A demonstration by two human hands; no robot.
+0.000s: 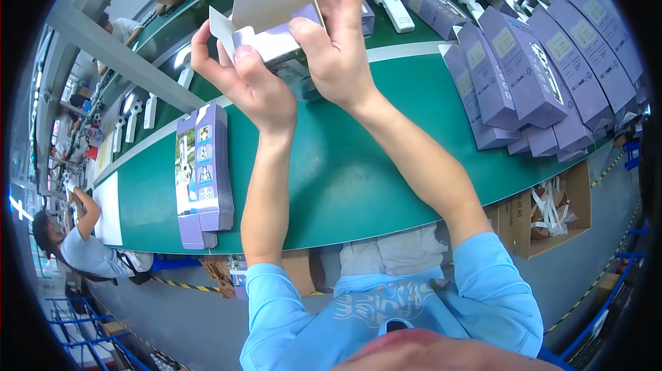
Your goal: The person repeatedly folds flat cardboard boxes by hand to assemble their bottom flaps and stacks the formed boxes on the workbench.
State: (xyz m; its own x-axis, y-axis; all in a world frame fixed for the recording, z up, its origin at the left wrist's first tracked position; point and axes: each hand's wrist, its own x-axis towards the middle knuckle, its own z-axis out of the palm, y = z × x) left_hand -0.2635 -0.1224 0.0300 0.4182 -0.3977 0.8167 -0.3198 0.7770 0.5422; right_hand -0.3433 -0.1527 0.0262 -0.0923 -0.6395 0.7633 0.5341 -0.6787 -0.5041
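Note:
A small carton [265, 0], white inside and purple outside, is held up over the far side of the green table. Its end flaps stand open toward me. My left hand [258, 88] grips its left side, thumb at the opening's near edge and fingers behind the side flap. On the other side my right hand [338, 47] has its thumb at the opening and its fingers around the right flap. What lies inside the carton cannot be made out.
Flat purple cartons [207, 171] lie stacked on the green table [331, 164] at left. Filled-out purple boxes [514, 67] are piled at right. White devices with ball-patterned heads [394, 11] lie on the line beyond. A cardboard box [583, 212] holds scraps below. Other people sit along the line.

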